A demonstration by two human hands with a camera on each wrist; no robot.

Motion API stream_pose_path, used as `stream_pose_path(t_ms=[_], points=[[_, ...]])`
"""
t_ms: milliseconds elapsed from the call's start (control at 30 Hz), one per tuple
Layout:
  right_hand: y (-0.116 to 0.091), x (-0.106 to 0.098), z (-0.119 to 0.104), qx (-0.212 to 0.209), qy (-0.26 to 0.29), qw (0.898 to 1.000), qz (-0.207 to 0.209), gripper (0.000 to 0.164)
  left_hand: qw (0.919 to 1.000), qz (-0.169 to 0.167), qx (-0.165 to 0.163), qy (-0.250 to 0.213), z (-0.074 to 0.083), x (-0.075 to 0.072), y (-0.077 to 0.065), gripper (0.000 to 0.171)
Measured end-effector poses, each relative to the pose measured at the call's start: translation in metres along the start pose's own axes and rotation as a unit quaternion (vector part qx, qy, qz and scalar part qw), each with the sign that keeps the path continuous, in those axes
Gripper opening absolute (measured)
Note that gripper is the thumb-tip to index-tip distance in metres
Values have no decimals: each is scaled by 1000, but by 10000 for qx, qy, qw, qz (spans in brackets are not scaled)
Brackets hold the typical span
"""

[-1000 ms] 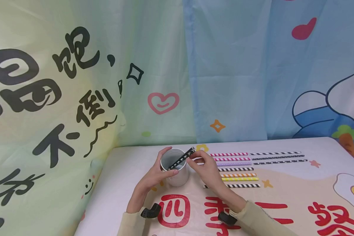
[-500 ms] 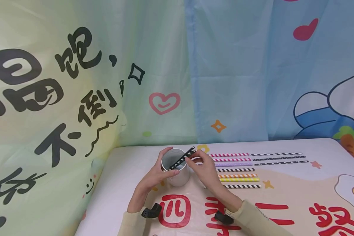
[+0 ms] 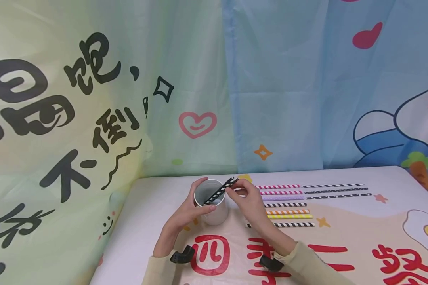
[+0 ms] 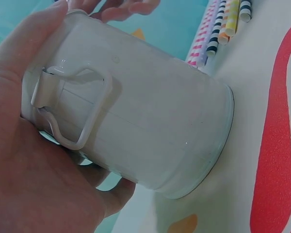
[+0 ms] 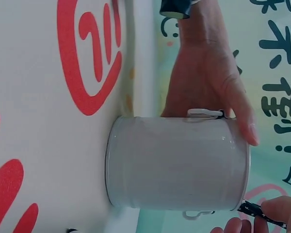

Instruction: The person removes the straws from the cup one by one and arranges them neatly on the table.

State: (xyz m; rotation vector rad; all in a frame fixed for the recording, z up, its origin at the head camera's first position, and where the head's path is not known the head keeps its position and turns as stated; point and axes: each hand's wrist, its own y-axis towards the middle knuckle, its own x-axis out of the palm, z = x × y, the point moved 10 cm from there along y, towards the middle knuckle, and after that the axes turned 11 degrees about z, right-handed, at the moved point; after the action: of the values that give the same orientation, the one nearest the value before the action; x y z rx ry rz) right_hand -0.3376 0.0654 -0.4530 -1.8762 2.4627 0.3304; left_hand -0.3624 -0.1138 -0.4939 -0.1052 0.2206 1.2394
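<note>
A white canister [image 3: 216, 215] with small loop handles stands on the table. My left hand [image 3: 186, 213] grips its left side near the top, the thumb lying at the rim; in the left wrist view, fingers reach round behind the canister. Black paper straws [image 3: 219, 192] with white markings slant into its mouth, their lower ends inside. My right hand [image 3: 249, 201] pinches these straws near their upper ends, just right of the rim. The right wrist view catches the black straws [image 5: 254, 209] between thumb and fingers at the lower right corner. How many straws are held is hard to tell.
Right of the canister, several striped straws [image 3: 289, 217] in pink, purple, orange, yellow and black lie in a column. Further right lie black-and-white straws [image 3: 337, 190]. The table [image 3: 128, 237] wears a printed cloth. Printed curtains [image 3: 278, 79] hang behind and to the left.
The left hand and canister hold still. The straws' upper ends look slightly more spread between the right fingers, which barely shift.
</note>
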Motion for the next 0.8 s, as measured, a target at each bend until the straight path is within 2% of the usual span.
stream_pose_path(t_ms=[233,800], points=[[-1,-8,-3,218,253,9994,-29,21,10000,54,-26,80,3,1,0,89],[-1,-34,-3,700,402,9967,118,27,9999,87,-47,84,0,0,2,92]])
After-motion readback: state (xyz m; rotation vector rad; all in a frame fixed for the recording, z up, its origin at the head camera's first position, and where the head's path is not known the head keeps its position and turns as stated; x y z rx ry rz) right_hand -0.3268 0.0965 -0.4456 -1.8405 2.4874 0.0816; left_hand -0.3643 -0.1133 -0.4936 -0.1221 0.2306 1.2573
